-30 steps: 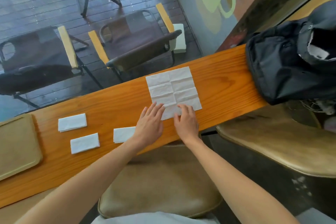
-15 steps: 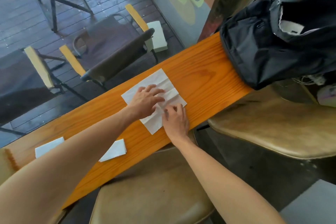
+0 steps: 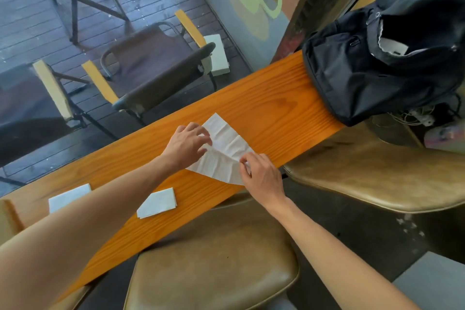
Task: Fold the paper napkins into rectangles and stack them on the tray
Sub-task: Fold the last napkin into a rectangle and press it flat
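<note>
A creased white paper napkin (image 3: 224, 148) lies on the orange wooden counter (image 3: 271, 106), partly folded over itself. My left hand (image 3: 187, 143) rests with spread fingers on its left part, pressing it down. My right hand (image 3: 261, 176) pinches the napkin's near right corner between thumb and fingers. Two folded napkin rectangles lie further left on the counter, one (image 3: 157, 202) near the front edge and one (image 3: 69, 197) partly hidden by my left forearm. A corner of the tan tray (image 3: 7, 219) shows at the far left edge.
A black backpack (image 3: 372, 68) sits on the counter's right end. Tan padded stools stand below the counter, one (image 3: 214, 259) in front of me and one (image 3: 377, 171) to the right. Behind the counter is a window with chairs outside.
The napkin went from lying flat and open to being folded over. My left hand slid onto it, my right hand took hold of its near corner. The view swung right, so the tray is nearly out of frame.
</note>
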